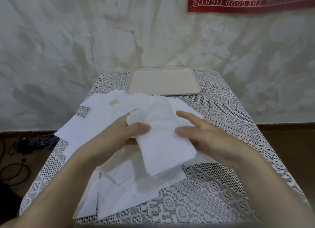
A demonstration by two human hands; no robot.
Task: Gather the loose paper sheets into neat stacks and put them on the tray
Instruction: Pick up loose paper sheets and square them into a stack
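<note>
A small stack of white paper sheets (158, 139) is lifted above the table's middle. My left hand (119, 134) grips its left edge, thumb on top and fingers underneath. My right hand (202, 134) is at the stack's right edge with straight fingers touching it. Several loose white sheets (102, 115) lie scattered on the table to the left, behind and below the stack. The beige tray (163, 71) sits at the table's far end with nothing in it.
A white lace cloth (230, 118) covers the table. A pale draped sheet forms the backdrop, with a red banner (252, 1) at the top right. Dark cables (25, 142) lie on the floor to the left.
</note>
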